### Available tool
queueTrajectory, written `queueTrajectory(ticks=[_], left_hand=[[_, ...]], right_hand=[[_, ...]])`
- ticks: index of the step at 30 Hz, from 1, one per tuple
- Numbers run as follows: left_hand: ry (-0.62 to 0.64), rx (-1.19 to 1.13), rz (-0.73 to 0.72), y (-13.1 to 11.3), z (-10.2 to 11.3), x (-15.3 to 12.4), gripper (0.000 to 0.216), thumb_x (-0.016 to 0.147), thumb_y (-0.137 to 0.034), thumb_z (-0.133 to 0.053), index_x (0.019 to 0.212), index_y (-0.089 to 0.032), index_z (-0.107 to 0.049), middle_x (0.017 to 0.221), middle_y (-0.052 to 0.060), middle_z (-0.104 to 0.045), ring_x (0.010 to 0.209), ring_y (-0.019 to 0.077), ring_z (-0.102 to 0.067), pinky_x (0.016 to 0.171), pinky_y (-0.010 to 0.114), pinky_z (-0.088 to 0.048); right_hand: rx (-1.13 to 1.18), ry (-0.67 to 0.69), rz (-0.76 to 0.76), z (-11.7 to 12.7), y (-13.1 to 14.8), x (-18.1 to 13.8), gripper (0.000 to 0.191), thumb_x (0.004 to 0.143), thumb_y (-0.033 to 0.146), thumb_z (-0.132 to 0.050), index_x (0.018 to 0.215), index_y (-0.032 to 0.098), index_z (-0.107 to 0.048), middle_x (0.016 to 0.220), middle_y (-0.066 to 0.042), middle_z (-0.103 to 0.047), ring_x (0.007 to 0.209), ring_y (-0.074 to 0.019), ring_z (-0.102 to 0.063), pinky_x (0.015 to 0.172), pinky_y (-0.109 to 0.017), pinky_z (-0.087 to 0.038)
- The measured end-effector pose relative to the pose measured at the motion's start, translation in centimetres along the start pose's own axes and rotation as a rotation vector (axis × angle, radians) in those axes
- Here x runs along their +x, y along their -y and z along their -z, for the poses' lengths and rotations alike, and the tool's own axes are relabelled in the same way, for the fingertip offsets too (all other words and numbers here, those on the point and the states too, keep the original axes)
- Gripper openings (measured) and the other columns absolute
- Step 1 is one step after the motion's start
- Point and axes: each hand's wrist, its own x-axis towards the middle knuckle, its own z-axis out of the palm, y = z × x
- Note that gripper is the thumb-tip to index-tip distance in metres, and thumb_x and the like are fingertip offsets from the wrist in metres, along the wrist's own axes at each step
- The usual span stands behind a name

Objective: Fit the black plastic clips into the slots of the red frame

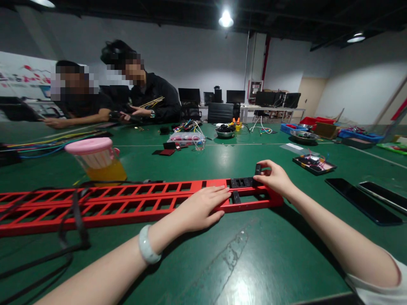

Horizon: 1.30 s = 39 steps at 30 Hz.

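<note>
A long red frame (127,215) with two rows of slanted slots lies across the green table. My left hand (203,205) rests flat on it, fingers stretched toward the right end. Between finger and thumb, my right hand (275,177) pinches a small black block (257,169), upright above the far row at the frame's right end. Several black modules (241,182) sit side by side in that far row, just left of the block. One more black module (235,197) stands in the near row beside my left fingertips. The block's lower end is partly hidden by my fingers.
A pink-lidded jug (92,159) of yellow liquid stands behind the frame. Black straps (74,220) drape over its left part. Two phones (362,201) and a small tray (314,164) lie at right. Two people work across the table, one holding thin yellow rods (152,102).
</note>
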Motion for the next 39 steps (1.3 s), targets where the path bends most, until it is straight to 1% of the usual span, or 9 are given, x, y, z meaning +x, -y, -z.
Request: queueTrajectory(ticks=[2,4,7,10,13,18,23,32,39], left_hand=[[0.003,0.0,0.001,0.0,0.0,0.0,0.049,0.08,-0.026,-0.048,0.128,-0.023,-0.038,0.132,0.006,-0.041,0.122,0.0221,-0.036,0.101,0.039,-0.029],[0.006,0.002,0.004,0.1,-0.1,0.0,0.05,0.08,-0.027,-0.049,0.128,-0.023,-0.038,0.133,0.006,-0.041,0.122,0.0222,-0.035,0.101,0.039,-0.029],[0.017,0.016,0.009,0.1,-0.1,0.0,0.05,0.08,-0.026,-0.049,0.128,-0.023,-0.037,0.133,0.006,-0.04,0.122,0.0221,-0.035,0.101,0.039,-0.029],[0.033,0.027,0.011,0.1,0.0,0.0,0.05,0.08,-0.027,-0.048,0.129,-0.022,-0.037,0.133,0.006,-0.04,0.122,0.0221,-0.035,0.101,0.039,-0.029],[0.035,0.03,0.011,0.1,-0.1,0.0,0.051,0.08,-0.027,-0.048,0.129,-0.022,-0.036,0.133,0.006,-0.041,0.122,0.0223,-0.035,0.101,0.039,-0.029],[0.022,0.021,0.003,0.1,-0.2,-0.1,0.052,0.08,-0.026,-0.048,0.129,-0.022,-0.035,0.133,0.006,-0.04,0.122,0.0226,-0.035,0.101,0.039,-0.029],[0.014,0.019,-0.007,0.1,-0.3,0.0,0.05,0.08,-0.025,-0.048,0.128,-0.021,-0.037,0.132,0.006,-0.041,0.122,0.0218,-0.035,0.102,0.039,-0.028],[0.026,0.045,0.004,0.0,-0.2,0.0,0.051,0.08,-0.026,-0.048,0.129,-0.021,-0.036,0.133,0.007,-0.04,0.123,0.0206,-0.034,0.102,0.038,-0.028],[0.027,0.063,-0.001,0.0,-0.2,0.0,0.051,0.08,-0.026,-0.048,0.129,-0.021,-0.035,0.133,0.006,-0.04,0.123,0.02,-0.034,0.102,0.038,-0.028]], right_hand=[[0.08,0.098,-0.006,-0.3,0.8,-0.6,0.044,0.062,0.028,-0.064,0.102,0.017,-0.049,0.076,0.0,-0.057,0.065,-0.0126,-0.056,0.059,-0.026,-0.048],[0.13,0.187,0.01,-0.5,1.7,-1.1,0.046,0.061,0.028,-0.065,0.102,0.017,-0.049,0.07,0.003,-0.055,0.061,-0.0116,-0.055,0.056,-0.025,-0.047],[0.206,0.316,0.055,-0.9,2.5,-1.9,0.047,0.061,0.025,-0.065,0.104,0.019,-0.046,0.075,0.002,-0.056,0.064,-0.0117,-0.056,0.058,-0.025,-0.047],[0.301,0.405,0.079,-1.4,2.8,-2.4,0.042,0.062,0.023,-0.064,0.099,0.02,-0.046,0.084,0.0,-0.059,0.072,-0.0131,-0.059,0.065,-0.027,-0.049],[0.282,0.417,0.096,-1.9,2.8,-2.6,0.041,0.058,0.023,-0.068,0.095,0.018,-0.049,0.084,0.0,-0.059,0.074,-0.0137,-0.059,0.067,-0.028,-0.048],[0.174,0.425,0.13,-2.1,2.7,-2.6,0.046,0.056,0.024,-0.07,0.098,0.015,-0.055,0.086,-0.002,-0.06,0.072,-0.0129,-0.057,0.067,-0.028,-0.048],[0.033,0.405,0.247,-2.0,2.6,-2.8,0.045,0.057,0.028,-0.07,0.099,0.016,-0.062,0.09,-0.005,-0.056,0.065,-0.0105,-0.054,0.06,-0.025,-0.047],[-0.132,0.389,0.328,-2.0,2.5,-2.7,0.044,0.066,0.032,-0.065,0.106,0.015,-0.06,0.087,-0.007,-0.06,0.067,-0.0133,-0.055,0.059,-0.026,-0.046],[-0.181,0.443,0.405,-1.7,2.5,-2.7,0.046,0.07,0.033,-0.063,0.113,0.016,-0.057,0.095,-0.009,-0.057,0.079,-0.0162,-0.056,0.071,-0.03,-0.047]])
